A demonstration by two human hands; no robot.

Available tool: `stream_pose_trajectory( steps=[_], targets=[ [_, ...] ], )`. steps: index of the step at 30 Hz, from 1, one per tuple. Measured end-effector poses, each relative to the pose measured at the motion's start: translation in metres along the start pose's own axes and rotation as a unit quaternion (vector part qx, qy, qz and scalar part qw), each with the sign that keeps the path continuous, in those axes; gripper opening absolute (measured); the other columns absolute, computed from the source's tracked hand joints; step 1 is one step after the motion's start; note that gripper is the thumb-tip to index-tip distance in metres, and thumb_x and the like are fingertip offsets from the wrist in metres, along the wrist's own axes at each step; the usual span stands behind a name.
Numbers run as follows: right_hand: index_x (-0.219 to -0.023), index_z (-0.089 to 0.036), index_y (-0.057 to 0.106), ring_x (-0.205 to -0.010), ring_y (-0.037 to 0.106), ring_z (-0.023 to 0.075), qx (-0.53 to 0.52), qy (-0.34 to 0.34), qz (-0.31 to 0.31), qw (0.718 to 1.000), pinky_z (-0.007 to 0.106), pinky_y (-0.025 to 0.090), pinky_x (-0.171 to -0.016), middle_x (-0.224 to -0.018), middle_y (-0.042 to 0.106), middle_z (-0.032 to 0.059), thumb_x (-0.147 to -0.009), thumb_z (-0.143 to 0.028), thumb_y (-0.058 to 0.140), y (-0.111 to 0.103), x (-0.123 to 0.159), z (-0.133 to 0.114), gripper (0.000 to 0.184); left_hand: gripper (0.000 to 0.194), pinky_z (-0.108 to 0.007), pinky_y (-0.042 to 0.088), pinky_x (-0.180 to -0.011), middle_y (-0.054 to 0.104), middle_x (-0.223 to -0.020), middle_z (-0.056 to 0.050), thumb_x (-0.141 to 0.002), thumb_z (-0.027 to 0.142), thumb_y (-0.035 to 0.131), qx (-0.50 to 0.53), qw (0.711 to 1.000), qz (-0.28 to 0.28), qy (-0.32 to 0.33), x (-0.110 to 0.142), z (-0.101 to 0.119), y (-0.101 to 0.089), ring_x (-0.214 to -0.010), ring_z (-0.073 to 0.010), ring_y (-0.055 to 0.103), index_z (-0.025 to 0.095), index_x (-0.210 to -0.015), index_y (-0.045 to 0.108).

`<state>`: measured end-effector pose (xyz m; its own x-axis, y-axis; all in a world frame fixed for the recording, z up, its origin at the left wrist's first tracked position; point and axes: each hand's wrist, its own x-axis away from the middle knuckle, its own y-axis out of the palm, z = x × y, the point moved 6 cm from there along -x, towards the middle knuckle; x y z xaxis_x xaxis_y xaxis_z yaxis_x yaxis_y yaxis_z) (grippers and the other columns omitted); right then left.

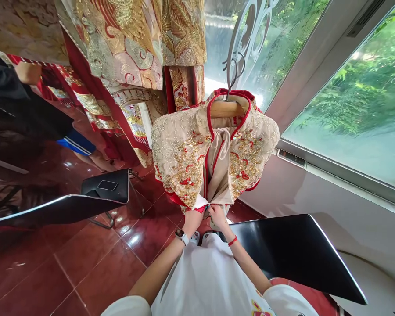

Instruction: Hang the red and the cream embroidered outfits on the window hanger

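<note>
In front of me an embroidered jacket (181, 153) hangs on a wooden hanger (228, 108). It is cream with gold beadwork and red trim, with a cord bow (223, 139) tied at the neck and its front partly open below. At the bottom front edge, my left hand (194, 219) is closed on the left side of the hem, where red and white cloth is folded. Close beside it, my right hand (218, 218) pinches the edge near the middle. My fingertips almost meet there; a small dark bit between them is too small to make out.
Other embroidered garments (125, 39) hang at the upper left. Black chairs stand at the left (108, 186) and at the right (283, 250). The hanger's hook holds onto a white scrolled metal frame (232, 57) by the window (358, 96). A person in dark clothing (23, 96) is at far left.
</note>
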<state>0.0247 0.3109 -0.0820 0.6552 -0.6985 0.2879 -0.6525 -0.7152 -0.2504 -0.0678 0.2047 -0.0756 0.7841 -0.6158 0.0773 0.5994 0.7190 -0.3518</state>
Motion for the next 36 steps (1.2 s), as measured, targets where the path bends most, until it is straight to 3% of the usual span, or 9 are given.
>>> stream_pose_trajectory(
  steps=[2,5,7,11,17,22,27,32,36],
  targets=[
    [-0.048,-0.025,0.040,-0.050,0.031,0.0133,0.004,-0.004,-0.002,1.000,0.029,0.022,-0.056,-0.047,0.040,-0.0043,-0.069,-0.028,0.050,-0.003,0.001,0.000,0.024,0.020,-0.048,0.048,-0.088,0.064,-0.065,-0.011,-0.081,0.030,0.065,-0.111,0.992,-0.042,-0.034,0.015,0.000,0.003,-0.084,-0.0346,0.068,0.018,-0.066,0.065],
    [-0.049,-0.025,0.039,-0.051,0.032,0.0134,0.004,-0.011,-0.005,1.000,0.029,0.023,-0.055,-0.047,0.040,-0.0042,-0.069,-0.030,0.049,-0.006,0.000,0.000,0.023,0.026,-0.042,0.050,-0.078,0.071,-0.080,-0.017,-0.093,0.030,0.050,-0.334,0.934,-0.115,-0.051,0.035,0.007,0.008,-0.083,-0.0329,0.071,0.016,-0.085,0.070],
    [-0.049,-0.025,0.038,-0.052,0.033,0.0134,0.002,-0.017,-0.007,1.000,0.029,0.023,-0.055,-0.048,0.040,-0.0040,-0.069,-0.032,0.049,-0.007,-0.001,0.000,0.024,0.030,-0.039,0.050,-0.074,0.073,-0.093,-0.018,-0.097,0.029,0.044,-0.405,0.904,-0.134,-0.018,0.038,0.021,0.012,-0.087,-0.0325,0.072,0.016,-0.103,0.070],
    [-0.050,-0.025,0.037,-0.053,0.033,0.0124,-0.004,-0.025,-0.025,0.999,0.028,0.023,-0.054,-0.049,0.040,-0.0048,-0.068,-0.037,0.050,-0.007,-0.002,-0.001,0.026,0.030,-0.037,0.050,-0.075,0.072,-0.101,-0.021,-0.094,0.025,0.049,-0.437,0.889,-0.133,0.031,0.019,0.043,0.022,-0.092,-0.0342,0.071,0.013,-0.115,0.067],
    [-0.053,-0.024,0.036,-0.053,0.030,0.0112,-0.013,-0.025,-0.067,0.997,0.026,0.024,-0.054,-0.049,0.036,-0.0061,-0.069,-0.044,0.048,-0.006,0.002,-0.003,0.028,0.032,-0.035,0.050,-0.073,0.072,-0.093,-0.023,-0.093,0.009,0.041,-0.444,0.884,-0.133,0.059,-0.010,0.040,0.032,-0.089,-0.0331,0.071,0.007,-0.101,0.072],
    [-0.055,-0.024,0.038,-0.054,0.033,0.0118,-0.030,-0.014,-0.081,0.996,0.027,0.027,-0.055,-0.051,0.039,-0.0050,-0.071,-0.045,0.051,0.001,0.002,0.000,0.030,0.031,-0.030,0.049,-0.066,0.071,-0.083,-0.021,-0.093,0.008,0.043,-0.448,0.878,-0.148,0.076,-0.017,0.036,0.033,-0.081,-0.0302,0.073,0.006,-0.095,0.074],
    [-0.060,-0.024,0.045,-0.052,0.037,0.0125,-0.068,0.023,-0.085,0.994,0.027,0.031,-0.052,-0.054,0.043,-0.0033,-0.077,-0.051,0.054,-0.005,0.006,0.018,0.034,0.033,-0.031,0.048,-0.064,0.071,-0.083,-0.024,-0.092,0.004,0.041,-0.463,0.870,-0.147,0.091,-0.016,0.044,0.033,-0.079,-0.0307,0.072,0.004,-0.091,0.074],
    [-0.084,-0.023,0.059,-0.066,0.059,0.0167,-0.277,0.121,-0.093,0.949,0.028,0.045,-0.056,-0.078,0.064,0.0026,-0.069,-0.050,0.072,-0.011,0.007,0.048,0.033,0.032,-0.031,0.048,-0.064,0.071,-0.081,-0.023,-0.094,0.006,0.042,-0.467,0.864,-0.156,0.103,-0.011,0.047,0.033,-0.079,-0.0309,0.072,0.004,-0.091,0.074],
    [-0.083,-0.025,0.061,-0.081,0.063,0.0172,-0.365,0.061,-0.074,0.926,0.032,0.052,-0.073,-0.084,0.067,0.0002,-0.059,-0.040,0.081,-0.002,-0.009,0.049,0.035,0.031,-0.031,0.048,-0.066,0.072,-0.083,-0.024,-0.093,0.004,0.044,-0.463,0.866,-0.158,0.108,-0.006,0.048,0.031,-0.081,-0.0302,0.073,0.004,-0.092,0.074]
  ],
)
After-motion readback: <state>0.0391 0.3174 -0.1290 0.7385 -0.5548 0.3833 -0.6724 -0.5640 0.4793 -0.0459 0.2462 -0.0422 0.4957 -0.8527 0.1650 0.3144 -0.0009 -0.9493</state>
